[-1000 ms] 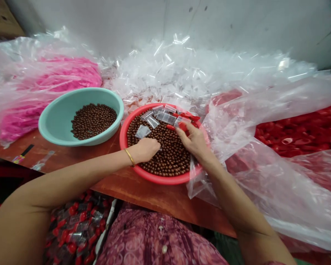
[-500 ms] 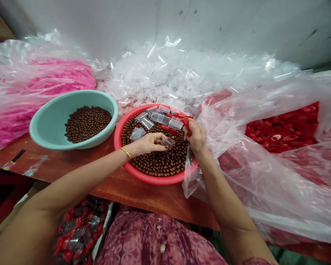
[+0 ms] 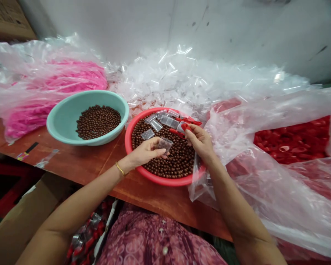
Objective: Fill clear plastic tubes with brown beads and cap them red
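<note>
From the head view, the left hand (image 3: 145, 152) is pinching a small clear bag (image 3: 164, 144) between its fingers, above a red bowl (image 3: 131, 149) full of brown balls (image 3: 165, 160). The right hand (image 3: 200, 141) is pinching a little red plastic piece (image 3: 184, 127) over the same bowl. A green bowl (image 3: 55, 127) of brown balls sits just beside it on a wooden table (image 3: 71, 165).

Left hand (image 3: 145, 152) with thin gold bangle (image 3: 120, 169): small clear plastic bag (image 3: 164, 144) pinched in fingers, above round red plastic basin (image 3: 128, 143) of glossy brown spheres (image 3: 168, 162). Right hand (image 3: 200, 141): fingertips on slim red plastic piece (image 3: 184, 127). Teal plastic basin (image 3: 61, 127) of like spheres just beside, on brown wooden table (image 3: 160, 200). Heap of loose clear bags (image 3: 182, 82) behind.
</note>
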`<state>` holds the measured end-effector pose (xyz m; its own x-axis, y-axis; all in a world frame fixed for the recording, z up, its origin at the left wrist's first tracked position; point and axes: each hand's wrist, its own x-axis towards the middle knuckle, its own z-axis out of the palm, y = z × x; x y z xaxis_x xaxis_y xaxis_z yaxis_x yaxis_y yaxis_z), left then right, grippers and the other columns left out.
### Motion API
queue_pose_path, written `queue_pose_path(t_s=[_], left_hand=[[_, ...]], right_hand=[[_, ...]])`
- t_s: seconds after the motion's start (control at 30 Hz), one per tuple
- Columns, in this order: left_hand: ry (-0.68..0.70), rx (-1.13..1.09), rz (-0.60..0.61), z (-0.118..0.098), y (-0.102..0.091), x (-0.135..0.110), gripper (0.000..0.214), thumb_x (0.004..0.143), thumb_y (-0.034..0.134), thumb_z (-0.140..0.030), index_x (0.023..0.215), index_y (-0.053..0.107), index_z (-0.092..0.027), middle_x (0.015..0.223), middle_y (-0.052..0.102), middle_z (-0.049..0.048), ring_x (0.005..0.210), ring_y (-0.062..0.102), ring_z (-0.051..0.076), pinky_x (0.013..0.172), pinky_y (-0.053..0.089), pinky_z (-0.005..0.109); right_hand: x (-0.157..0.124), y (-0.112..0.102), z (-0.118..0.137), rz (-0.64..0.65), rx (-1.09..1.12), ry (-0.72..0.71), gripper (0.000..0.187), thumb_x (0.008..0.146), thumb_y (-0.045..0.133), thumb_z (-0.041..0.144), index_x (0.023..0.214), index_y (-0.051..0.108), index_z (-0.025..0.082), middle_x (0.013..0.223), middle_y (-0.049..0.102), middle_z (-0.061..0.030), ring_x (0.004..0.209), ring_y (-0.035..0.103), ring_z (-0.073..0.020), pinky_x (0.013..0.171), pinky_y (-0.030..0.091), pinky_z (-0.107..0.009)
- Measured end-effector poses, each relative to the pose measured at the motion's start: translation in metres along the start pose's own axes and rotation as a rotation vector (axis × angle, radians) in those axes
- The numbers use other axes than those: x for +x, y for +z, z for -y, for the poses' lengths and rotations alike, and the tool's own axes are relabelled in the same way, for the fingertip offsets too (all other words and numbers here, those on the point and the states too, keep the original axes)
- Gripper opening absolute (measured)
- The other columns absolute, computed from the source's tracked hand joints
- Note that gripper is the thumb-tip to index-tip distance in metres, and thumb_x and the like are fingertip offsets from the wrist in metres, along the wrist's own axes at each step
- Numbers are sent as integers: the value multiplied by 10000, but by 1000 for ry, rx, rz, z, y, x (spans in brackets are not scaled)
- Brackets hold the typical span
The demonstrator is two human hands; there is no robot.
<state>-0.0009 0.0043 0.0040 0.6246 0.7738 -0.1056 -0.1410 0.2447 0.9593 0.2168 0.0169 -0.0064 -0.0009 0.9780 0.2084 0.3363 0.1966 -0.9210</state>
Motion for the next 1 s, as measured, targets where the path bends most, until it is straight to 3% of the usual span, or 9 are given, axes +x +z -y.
queue_pose_path(t_s=[0.17,0.33,0.53,0.73,0.87,1.0], left_hand=[[21,21,-61,2,0,0,226,737,649,-175,915,520,-123,841,560,-11,706,575,71,732,511,254],[52,86,-39,5,-1,1,248,738,645,-196,951,541,-124,865,575,5,740,561,84,734,498,252],[88,222,-59,10,-2,0,193,758,615,-225,907,531,-135,790,570,-6,711,534,93,704,478,252],[92,244,-21,7,1,-4,147,780,547,-240,873,478,-150,726,505,-33,608,498,75,604,444,225],[119,372,-29,6,1,-5,145,792,514,-264,878,482,-152,730,509,-28,592,489,82,590,423,232],[226,556,-115,8,0,-5,221,737,594,-284,897,534,-144,840,583,13,763,527,134,707,436,261]], right_hand=[[-13,7,29,85,189,134,391,727,618,538,894,563,189,620,523,55,412,413,-44,396,333,-193],[-25,24,36,142,250,236,425,739,592,521,997,581,185,595,477,68,399,366,-47,387,331,-201],[-33,32,35,147,122,119,387,797,549,463,1084,594,206,640,501,48,458,392,-62,420,325,-204],[-35,33,35,235,161,181,481,812,493,511,1113,591,148,537,417,65,424,361,-75,402,317,-218],[-35,29,35,253,-66,45,462,877,418,444,1190,594,153,580,514,25,500,480,-112,480,410,-244],[-38,27,42,305,-395,-212,409,913,367,381,1190,610,204,882,697,-59,780,649,-187,684,503,-298]])
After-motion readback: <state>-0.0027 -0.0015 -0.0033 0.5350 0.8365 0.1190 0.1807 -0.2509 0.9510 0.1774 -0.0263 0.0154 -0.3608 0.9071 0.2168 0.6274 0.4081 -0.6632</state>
